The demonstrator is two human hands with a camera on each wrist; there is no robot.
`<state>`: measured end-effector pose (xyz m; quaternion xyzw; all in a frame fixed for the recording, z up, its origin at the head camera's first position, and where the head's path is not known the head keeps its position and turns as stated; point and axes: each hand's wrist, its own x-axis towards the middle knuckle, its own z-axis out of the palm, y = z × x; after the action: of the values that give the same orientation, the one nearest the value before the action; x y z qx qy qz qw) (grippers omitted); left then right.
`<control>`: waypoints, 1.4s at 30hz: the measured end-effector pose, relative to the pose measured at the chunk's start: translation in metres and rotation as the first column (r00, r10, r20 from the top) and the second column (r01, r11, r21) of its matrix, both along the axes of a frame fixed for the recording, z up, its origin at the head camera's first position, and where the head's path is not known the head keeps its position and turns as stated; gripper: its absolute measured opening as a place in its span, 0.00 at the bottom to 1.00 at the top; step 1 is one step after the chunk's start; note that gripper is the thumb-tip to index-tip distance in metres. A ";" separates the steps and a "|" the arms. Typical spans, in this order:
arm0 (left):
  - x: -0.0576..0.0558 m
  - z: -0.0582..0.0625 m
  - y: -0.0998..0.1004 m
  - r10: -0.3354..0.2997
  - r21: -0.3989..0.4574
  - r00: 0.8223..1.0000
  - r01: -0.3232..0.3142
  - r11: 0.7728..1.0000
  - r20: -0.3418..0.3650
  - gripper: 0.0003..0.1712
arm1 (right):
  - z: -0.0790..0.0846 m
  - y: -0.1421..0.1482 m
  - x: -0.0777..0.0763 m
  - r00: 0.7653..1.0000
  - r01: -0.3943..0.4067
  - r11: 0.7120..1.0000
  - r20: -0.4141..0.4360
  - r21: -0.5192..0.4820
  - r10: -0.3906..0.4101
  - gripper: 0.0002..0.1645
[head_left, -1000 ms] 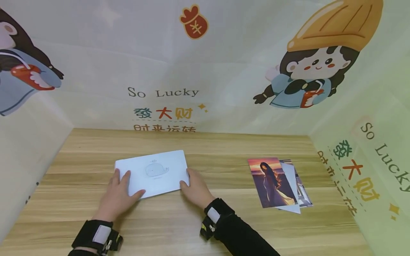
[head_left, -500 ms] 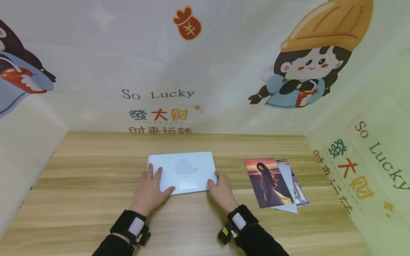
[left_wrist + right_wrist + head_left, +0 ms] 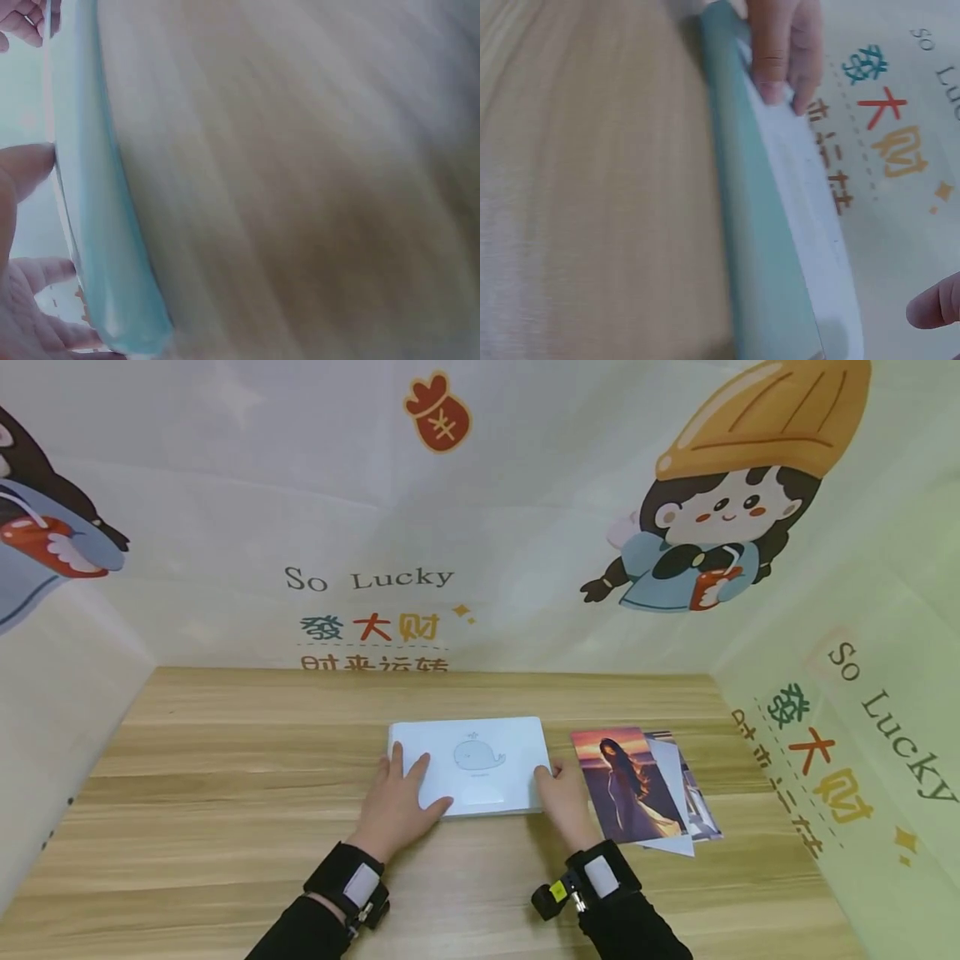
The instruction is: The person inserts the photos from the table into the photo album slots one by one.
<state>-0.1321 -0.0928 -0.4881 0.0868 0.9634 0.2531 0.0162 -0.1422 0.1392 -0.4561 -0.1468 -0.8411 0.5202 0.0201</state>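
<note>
A thick, white-covered photo album with a small whale drawing lies on the wooden table. The left hand grips its left end, with spread fingers over the left side and the thumb at the near edge. At the right end, the right hand holds the album's edge, thumb on top and the other fingers mostly hidden. In the left wrist view the album's pale teal side faces the camera. That side also shows in the right wrist view, above the tabletop.
Just right of the right hand lies a small fanned pile of photos, a sunset portrait on top. Printed white sheeting stands up behind the table and along both sides.
Both hands have moved right across the table together with the album, bringing it near the photos. The album was slanted a second ago and now lies nearly straight. The photos have stayed put.
</note>
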 end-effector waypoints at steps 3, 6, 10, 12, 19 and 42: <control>0.000 0.002 0.009 -0.044 -0.002 0.998 0.044 0.999 0.037 0.51 | 0.017 0.001 -0.001 0.999 -0.004 0.998 0.043 -0.058 0.007 0.26; 0.001 0.005 0.019 -0.081 0.019 0.994 0.080 0.997 0.070 0.59 | 0.034 -0.002 -0.001 0.997 -0.025 0.986 0.063 -0.164 0.036 0.31; 0.004 0.011 0.032 -0.085 0.059 0.996 0.086 0.995 -0.021 0.49 | 0.057 -0.011 -0.001 0.997 -0.066 0.951 0.024 -0.303 0.077 0.31; 0.005 0.015 0.038 -0.077 0.084 0.991 0.086 0.993 -0.106 0.41 | 0.068 -0.019 0.001 0.995 -0.102 0.929 -0.026 -0.355 0.100 0.30; 0.006 0.039 0.044 0.034 0.314 0.955 0.063 0.947 -0.293 0.31 | 0.085 -0.055 0.014 0.914 -0.381 0.847 -0.290 -0.370 0.284 0.29; 0.024 0.129 -0.057 0.398 0.382 0.791 -0.227 0.896 -0.465 0.21 | -0.029 -0.083 -0.008 0.697 -0.658 0.603 0.062 0.451 0.714 0.32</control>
<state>-0.1086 -0.1502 -0.3591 -0.0076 0.8792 0.3642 -0.3071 -0.1501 0.0562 -0.4854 0.2290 -0.9237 0.2916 -0.0963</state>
